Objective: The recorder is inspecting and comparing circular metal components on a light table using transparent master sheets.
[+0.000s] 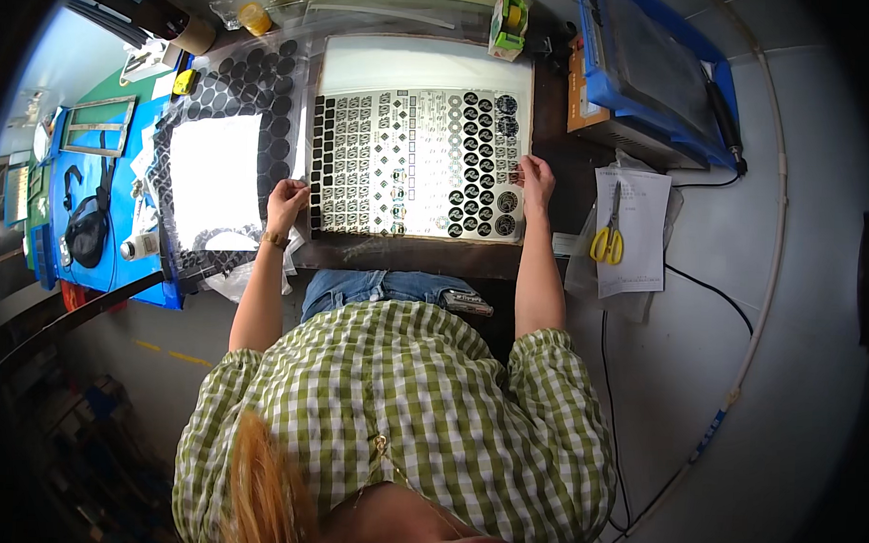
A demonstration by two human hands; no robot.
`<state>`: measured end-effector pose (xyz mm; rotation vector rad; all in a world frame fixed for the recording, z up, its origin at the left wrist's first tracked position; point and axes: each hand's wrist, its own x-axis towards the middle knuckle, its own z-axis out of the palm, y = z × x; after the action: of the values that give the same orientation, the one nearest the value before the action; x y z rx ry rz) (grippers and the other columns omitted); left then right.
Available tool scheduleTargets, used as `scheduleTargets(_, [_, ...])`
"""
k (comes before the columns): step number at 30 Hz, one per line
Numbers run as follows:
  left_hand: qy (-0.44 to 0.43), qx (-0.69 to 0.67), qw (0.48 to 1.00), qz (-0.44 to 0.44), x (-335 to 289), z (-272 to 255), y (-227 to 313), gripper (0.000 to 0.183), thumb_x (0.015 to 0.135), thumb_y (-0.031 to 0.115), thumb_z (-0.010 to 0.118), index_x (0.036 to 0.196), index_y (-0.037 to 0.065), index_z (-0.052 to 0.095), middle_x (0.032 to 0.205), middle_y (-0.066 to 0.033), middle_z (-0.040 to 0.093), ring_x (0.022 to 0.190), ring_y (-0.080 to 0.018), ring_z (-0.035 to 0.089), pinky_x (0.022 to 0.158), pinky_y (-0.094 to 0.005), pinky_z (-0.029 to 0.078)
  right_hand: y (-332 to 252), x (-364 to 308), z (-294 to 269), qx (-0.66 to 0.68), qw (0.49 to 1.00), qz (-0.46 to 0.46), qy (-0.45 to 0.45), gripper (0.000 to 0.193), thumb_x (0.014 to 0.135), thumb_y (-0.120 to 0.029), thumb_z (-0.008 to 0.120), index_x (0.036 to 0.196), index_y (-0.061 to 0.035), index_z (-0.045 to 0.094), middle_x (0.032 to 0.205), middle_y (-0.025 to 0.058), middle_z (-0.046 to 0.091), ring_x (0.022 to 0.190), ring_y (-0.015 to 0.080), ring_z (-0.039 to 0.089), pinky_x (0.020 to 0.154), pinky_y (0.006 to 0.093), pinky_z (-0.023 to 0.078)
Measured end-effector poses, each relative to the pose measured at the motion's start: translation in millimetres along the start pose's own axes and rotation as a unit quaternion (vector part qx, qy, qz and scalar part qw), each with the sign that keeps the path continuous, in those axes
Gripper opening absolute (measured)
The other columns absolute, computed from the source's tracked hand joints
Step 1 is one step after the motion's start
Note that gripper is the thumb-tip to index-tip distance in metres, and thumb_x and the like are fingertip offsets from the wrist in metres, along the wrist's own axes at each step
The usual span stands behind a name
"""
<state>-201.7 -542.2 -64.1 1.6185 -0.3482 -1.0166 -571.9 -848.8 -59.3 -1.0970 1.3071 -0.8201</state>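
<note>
A clear sheet printed with rows of black logos, squares and round marks point(386, 164) lies over a bright white panel point(413, 65) in front of me. My left hand point(288, 204) is closed at the sheet's left edge, fingertips pinched together there. At the right edge my right hand point(536, 186) grips the border, with its thumb and fingers closed. Both forearms reach forward, and the sheet looks flat between the hands.
Left of the panel lies a sheet of dark discs point(260, 69) with white paper point(215, 173) on it. Yellow-handled scissors point(607, 244) hang over a printed page point(646, 231) at right. A tape dispenser point(508, 27) stands behind; an orange-fronted box point(594, 95) is at far right.
</note>
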Motion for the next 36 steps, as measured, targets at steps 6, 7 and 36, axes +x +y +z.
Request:
scheduleTargets(6, [-0.086,-0.067,0.978,-0.179,-61,13,66,0.014,0.086,0.018,0.049,0.093,0.008,0.054,0.076,0.0045,0.053,0.067,-0.0054,0.049,0.061,-0.0197,0.041,-8,-23,-12,0.007,0.994,0.080,-0.075,0.023,0.084,-0.023,0.054,0.093,-0.0020,0.055,0.076,0.0031,0.059,0.061,0.0085,0.056,0.051,0.0209,0.046])
scheduleTargets(7, [-0.076,-0.050,0.980,-0.174,-75,22,85,0.016,0.086,0.019,0.049,0.097,0.008,0.054,0.080,0.0036,0.055,0.071,-0.0063,0.051,0.063,-0.0210,0.042,-13,-31,-15,-0.005,0.990,0.097,-0.099,0.025,0.086,-0.025,0.051,0.094,-0.0022,0.056,0.078,0.0036,0.059,0.062,0.0093,0.056,0.053,0.0216,0.047])
scheduleTargets(36, [0.133,-0.342,0.929,-0.044,-109,-55,48,0.016,0.086,0.015,0.049,0.102,0.011,0.052,0.091,0.0035,0.057,0.075,-0.0048,0.056,0.063,-0.0165,0.049,-22,-76,43,-0.500,0.859,-0.077,0.083,0.063,0.056,-0.032,0.077,0.101,-0.0019,0.045,0.097,0.0152,0.050,0.092,0.0295,0.049,0.072,0.0377,0.045])
